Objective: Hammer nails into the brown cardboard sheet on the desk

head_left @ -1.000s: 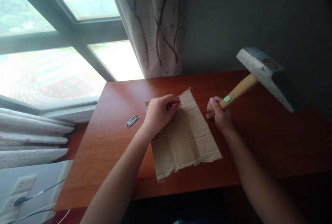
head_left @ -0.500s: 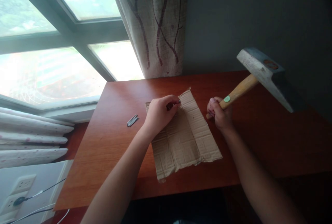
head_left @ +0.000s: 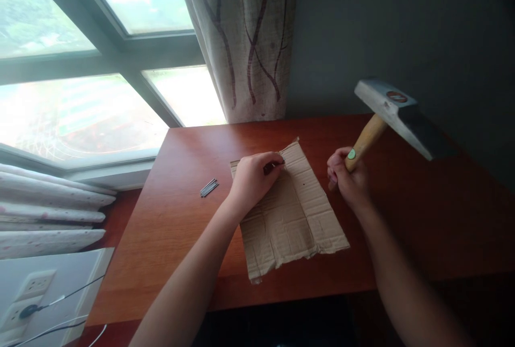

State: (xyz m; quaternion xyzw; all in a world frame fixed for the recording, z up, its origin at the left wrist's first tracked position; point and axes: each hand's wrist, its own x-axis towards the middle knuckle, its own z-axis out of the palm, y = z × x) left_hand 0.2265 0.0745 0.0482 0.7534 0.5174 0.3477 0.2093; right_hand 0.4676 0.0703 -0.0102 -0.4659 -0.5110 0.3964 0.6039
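Head view: left hand (head_left: 256, 178) pinching tiny object (head_left: 284, 161), right hand (head_left: 349, 178) clenching hammer (head_left: 373, 128)

Right of the window (head_left: 116, 49) hangs a branch-patterned curtain (head_left: 249, 41) and, farther right, a dark grey wall (head_left: 386, 25) rises. Below the window is pale folded fabric (head_left: 48, 213); lower still, under the window's left part, are wall sockets (head_left: 38, 285), a dark plug (head_left: 29, 311) and thin cables (head_left: 82, 286).

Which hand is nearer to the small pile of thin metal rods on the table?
Left. The left hand is over the cardboard, just right of the metal rods; the right hand grips the hammer, farther away, past the cardboard's right edge.
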